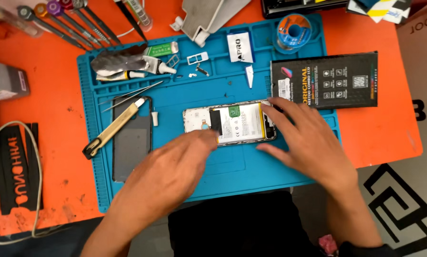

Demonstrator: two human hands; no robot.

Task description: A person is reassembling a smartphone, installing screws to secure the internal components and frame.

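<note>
An opened smartphone (232, 123) lies back-up on the blue repair mat (194, 90), its white battery and green part exposed. My left hand (170, 166) reaches in from the lower left, fingertips pressing on the phone's lower edge near the battery. My right hand (304, 138) rests on the phone's right end, fingers spread over its corner and the mat. Neither hand holds a tool.
On the mat lie a dark screen panel (132, 143) with a yellow-handled tool (111, 128) across it, tweezers (132, 95), glue tubes (137, 71), small screws and a black box (325, 81). Screwdrivers (65, 21) and a solder spool (293, 31) sit at the back. A white cable (35, 171) loops at left.
</note>
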